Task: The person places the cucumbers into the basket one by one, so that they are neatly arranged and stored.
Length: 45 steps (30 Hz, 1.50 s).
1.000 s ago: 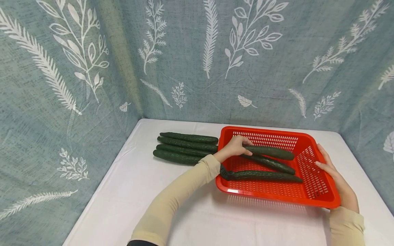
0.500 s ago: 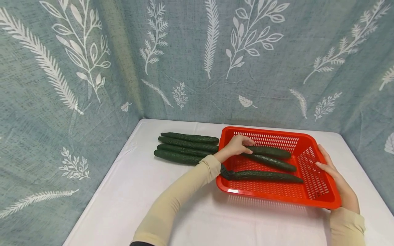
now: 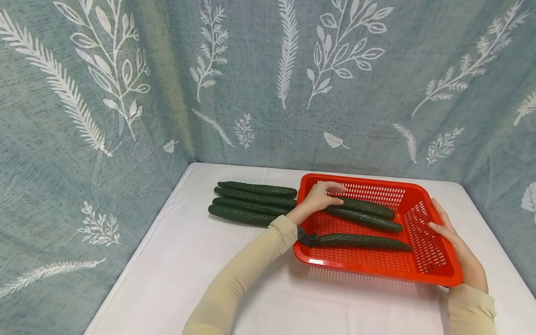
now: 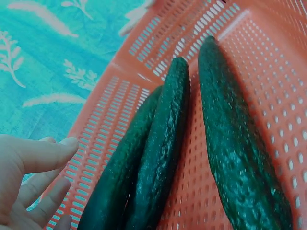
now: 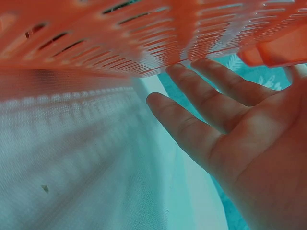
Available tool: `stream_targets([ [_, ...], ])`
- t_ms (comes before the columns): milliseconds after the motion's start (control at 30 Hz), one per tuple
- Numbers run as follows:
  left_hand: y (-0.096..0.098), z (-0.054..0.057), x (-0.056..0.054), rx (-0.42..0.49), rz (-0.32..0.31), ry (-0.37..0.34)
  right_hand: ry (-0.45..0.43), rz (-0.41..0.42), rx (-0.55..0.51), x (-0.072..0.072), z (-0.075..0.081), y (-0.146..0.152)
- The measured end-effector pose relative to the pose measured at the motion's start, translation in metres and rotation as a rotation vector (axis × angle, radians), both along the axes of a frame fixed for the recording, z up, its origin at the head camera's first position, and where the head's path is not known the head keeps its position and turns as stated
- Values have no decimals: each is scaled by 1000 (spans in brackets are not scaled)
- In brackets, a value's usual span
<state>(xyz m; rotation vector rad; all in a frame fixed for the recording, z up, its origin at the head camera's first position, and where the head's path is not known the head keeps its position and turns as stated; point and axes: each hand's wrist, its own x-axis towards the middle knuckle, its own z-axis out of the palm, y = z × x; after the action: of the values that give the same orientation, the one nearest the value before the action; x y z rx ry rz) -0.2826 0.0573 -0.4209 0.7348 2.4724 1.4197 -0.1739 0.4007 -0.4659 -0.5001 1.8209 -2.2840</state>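
A red perforated plastic basket (image 3: 360, 268) sits tilted at the right, with three cucumbers lying lengthwise in it. My left hand (image 3: 321, 196) is over the basket's left end, at the near ends of the rear cucumber (image 3: 370, 207) and the middle cucumber (image 3: 368, 219). In the left wrist view its fingers are spread, apart from these two cucumbers, with nothing between them. Closer to the front wall lies the third cucumber (image 3: 364, 241). My right hand (image 3: 465, 256) holds the basket's right side, thumb over the rim; its fingers (image 5: 184, 122) reach along the outer wall.
Left of the basket, several more cucumbers (image 3: 255, 197) lie side by side on the white tablecloth (image 3: 167, 279), some right up to the rim. Patterned blue-green curtains (image 3: 259, 93) enclose the table at the back and sides.
My left hand has let go of the rear cucumber and lifted slightly. That cucumber has settled against the middle one, its far end a little further left. The right hand keeps its place.
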Motion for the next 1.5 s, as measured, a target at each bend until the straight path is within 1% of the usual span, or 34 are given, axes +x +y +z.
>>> stream_targets([
  [267,-7,3,7,86,-36,-22,10,0,23,0,-1,-1],
  [400,-9,4,8,116,-64,-41,26,-3,25,0,-2,-1],
  [500,-10,6,8,149,-90,-61,21,4,13,0,-2,-1],
  [633,-13,11,9,189,-128,-73,21,9,5,0,-1,-1],
  [833,-21,19,9,190,-179,-46,38,2,22,-1,1,-2],
  [933,-26,22,9,192,-191,-26,21,4,22,0,2,-2],
  [1033,-32,24,7,192,-204,12,-1,5,33,0,3,-2],
  [1133,-38,24,6,201,-237,43,-6,5,41,1,2,-1],
  [1233,-44,25,5,222,-282,66,7,-4,52,2,2,-1],
  [1267,-46,27,6,229,-295,69,9,-6,55,2,2,-1],
  [1367,-53,36,12,251,-319,69,0,-14,71,3,1,-1],
  [1500,-66,47,21,261,-325,65,-15,-7,64,4,1,-1],
])
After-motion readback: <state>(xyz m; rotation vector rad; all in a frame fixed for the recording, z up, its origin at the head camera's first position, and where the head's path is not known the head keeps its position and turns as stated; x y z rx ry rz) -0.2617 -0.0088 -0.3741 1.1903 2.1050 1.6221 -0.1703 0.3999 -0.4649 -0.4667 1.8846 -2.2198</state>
